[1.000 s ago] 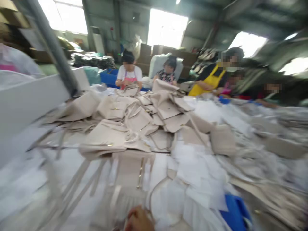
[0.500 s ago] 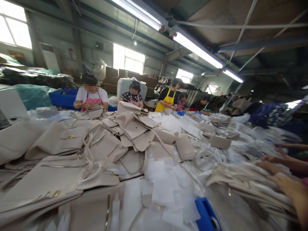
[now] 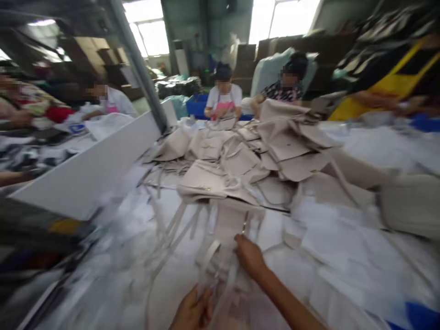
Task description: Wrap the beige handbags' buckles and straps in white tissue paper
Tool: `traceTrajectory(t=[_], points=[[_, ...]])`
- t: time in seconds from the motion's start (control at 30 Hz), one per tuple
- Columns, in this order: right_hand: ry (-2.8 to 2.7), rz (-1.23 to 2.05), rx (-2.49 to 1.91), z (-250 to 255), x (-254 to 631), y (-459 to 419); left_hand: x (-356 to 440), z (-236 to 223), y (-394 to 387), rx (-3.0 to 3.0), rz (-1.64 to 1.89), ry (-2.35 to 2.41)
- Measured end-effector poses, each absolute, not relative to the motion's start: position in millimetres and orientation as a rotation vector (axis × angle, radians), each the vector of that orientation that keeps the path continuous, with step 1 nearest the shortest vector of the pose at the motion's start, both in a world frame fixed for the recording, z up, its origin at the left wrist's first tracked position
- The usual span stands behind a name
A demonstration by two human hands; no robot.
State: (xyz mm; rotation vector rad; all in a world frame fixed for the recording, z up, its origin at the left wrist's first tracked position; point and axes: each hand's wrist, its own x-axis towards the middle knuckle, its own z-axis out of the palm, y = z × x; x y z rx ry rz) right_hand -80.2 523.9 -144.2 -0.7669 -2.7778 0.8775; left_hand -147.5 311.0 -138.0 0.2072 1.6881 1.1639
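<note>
At the bottom centre my left hand is closed around a pale beige strap, partly blurred. My right hand is up and to the right of it, its fingers pinched together. The fingertips are at the lower edge of a beige bag panel with a thin gold-coloured trim; what they grip is too blurred to make out. Beyond the hands lies a beige bag with a small gold-coloured fitting. Loose straps trail over the table to the left.
A heap of beige bags rises in the middle of the table. White sheets cover the right side. A low white board borders the left, beside a metal post. Several people work across the table. Something blue is at bottom right.
The view has swung left and down, bringing the white board and post into sight. Both my hands are now at the bottom centre. Earlier, hands at the right edge were on beige bags.
</note>
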Motion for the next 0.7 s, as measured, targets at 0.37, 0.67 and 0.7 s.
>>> traceTrajectory(t=[0.37,0.67,0.7], points=[[-2.522,1.474,-0.171,-116,-100,462,-153,-134,277,0.185,1.311,1.499],[-2.747,1.117,0.223,-100,-101,482,-171,-103,254,0.374,1.098,1.375],[-2.789,1.044,0.219,-99,-99,484,-171,-103,255,0.374,1.100,1.420]])
